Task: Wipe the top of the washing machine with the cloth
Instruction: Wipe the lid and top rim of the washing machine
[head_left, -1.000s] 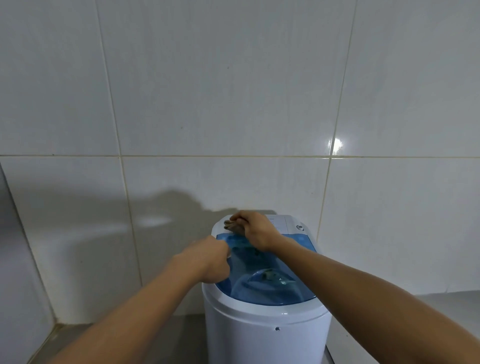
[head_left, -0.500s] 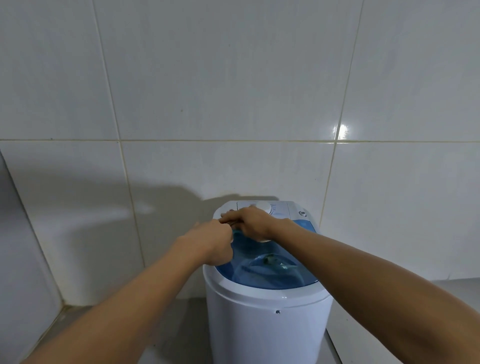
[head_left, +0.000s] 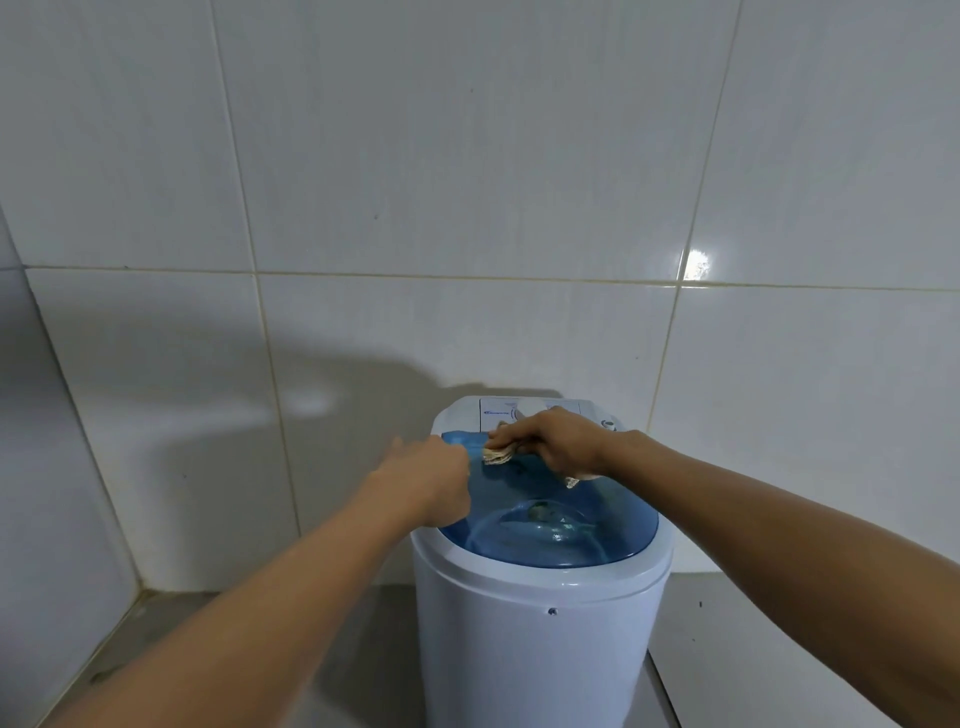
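Note:
A small round white washing machine stands against the tiled wall, with a translucent blue lid and a white control panel at the back. My right hand presses a folded beige cloth onto the back of the blue lid, just in front of the panel. A corner of the cloth shows under my wrist. My left hand rests curled on the lid's left rim; whether it grips the rim I cannot tell.
White glossy wall tiles rise directly behind the machine. A side wall closes the left corner. The grey floor runs left of the machine, and a pale slab lies to its right.
My right hand with the cloth has slid from the panel's left end towards the right and onto the blue lid. The left hand stays on the left rim. The view dipped slightly.

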